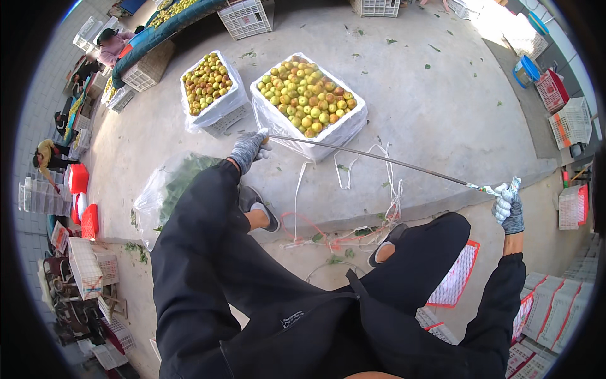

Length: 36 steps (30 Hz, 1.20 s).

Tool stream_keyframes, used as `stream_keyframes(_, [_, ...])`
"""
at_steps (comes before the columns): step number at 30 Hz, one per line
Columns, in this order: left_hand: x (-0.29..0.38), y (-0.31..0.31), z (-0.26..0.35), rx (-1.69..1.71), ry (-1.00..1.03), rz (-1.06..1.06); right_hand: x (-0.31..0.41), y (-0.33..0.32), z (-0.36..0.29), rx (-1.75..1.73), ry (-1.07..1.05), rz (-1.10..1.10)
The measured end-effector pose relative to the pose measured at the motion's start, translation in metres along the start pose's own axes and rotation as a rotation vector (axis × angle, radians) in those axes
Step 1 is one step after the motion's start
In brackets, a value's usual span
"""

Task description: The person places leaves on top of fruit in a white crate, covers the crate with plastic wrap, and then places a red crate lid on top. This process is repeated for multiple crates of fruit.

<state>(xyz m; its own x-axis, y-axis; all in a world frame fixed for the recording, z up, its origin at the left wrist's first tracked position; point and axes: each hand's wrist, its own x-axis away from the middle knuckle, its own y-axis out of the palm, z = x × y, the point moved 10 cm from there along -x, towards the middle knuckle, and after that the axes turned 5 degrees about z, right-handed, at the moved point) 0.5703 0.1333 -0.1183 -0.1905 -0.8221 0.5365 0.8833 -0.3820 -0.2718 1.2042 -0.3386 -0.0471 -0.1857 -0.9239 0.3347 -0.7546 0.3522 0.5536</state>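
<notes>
A long thin metal rod (pixel 369 155) slants across the view between my gloved hands. My left hand (pixel 251 149) grips its upper end, close to the near corner of a lined crate heaped with green-brown round fruit (pixel 307 97). My right hand (pixel 509 206), far to the right and above my knee, is closed on the rod's other end, which is wrapped in white tape or film. A smaller lined crate of the same fruit (pixel 207 85) stands left of the large one. A clear plastic bag with green leaves (pixel 180 182) lies by my leg.
White and reddish strings (pixel 395 199) lie tangled between my feet at a low concrete step. A red-edged crate (pixel 457 279) is beside my right leg. Stacked crates (pixel 551 303) stand at lower right. Several people (pixel 113 45) are at the left, near long fruit-covered tables (pixel 163 28).
</notes>
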Motion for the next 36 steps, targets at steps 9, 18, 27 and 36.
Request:
stream_keyframes(9, [-0.128, -0.041, 0.053, -0.04, 0.421, 0.181, -0.043, -0.082, 0.004, -0.302, -0.208, 0.158])
stream_keyframes(18, [-0.27, 0.0, 0.068, -0.288, 0.576, 0.469, -0.066, -0.191, 0.131, -0.63, -0.158, 0.342])
stream_keyframes(27, [-0.292, -0.052, -0.048, 0.237, 0.089, 0.487, -0.032, -0.378, 0.253, 0.179, 0.333, 1.301])
stream_keyframes(36, [-0.271, 0.012, -0.05, 0.378, -0.137, 0.07, -0.344, 0.013, 0.183, 0.873, 0.091, 0.206])
